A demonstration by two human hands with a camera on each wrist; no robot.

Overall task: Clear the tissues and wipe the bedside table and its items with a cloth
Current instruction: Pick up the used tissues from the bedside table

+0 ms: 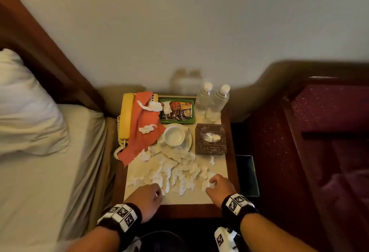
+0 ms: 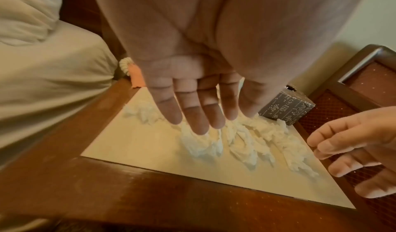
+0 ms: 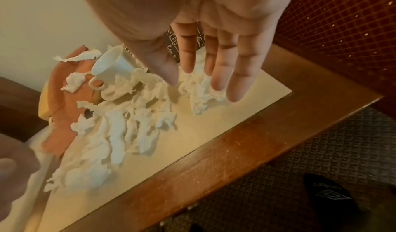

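Crumpled white tissues (image 1: 175,174) (image 2: 242,144) (image 3: 120,134) litter the front half of the bedside table (image 1: 179,199) (image 2: 139,147) (image 3: 214,125); more lie on the orange cloth (image 1: 143,124) (image 3: 62,113) draped over a yellow telephone (image 1: 125,116). My left hand (image 1: 159,192) (image 2: 203,122) hovers at the front left with straight fingers, its tips at the tissues. My right hand (image 1: 212,182) (image 3: 205,83) reaches over a tissue clump (image 3: 201,90) at the front right, fingers straight, holding nothing.
A white cup (image 1: 174,136) (image 3: 111,68) on a saucer stands mid-table, beside a dark tissue box (image 1: 211,142) (image 2: 287,108). Behind are a green tray (image 1: 177,121) of sachets and two water bottles (image 1: 203,98). A bed (image 1: 40,172) lies left, a bin (image 1: 247,174) and armchair (image 1: 329,132) right.
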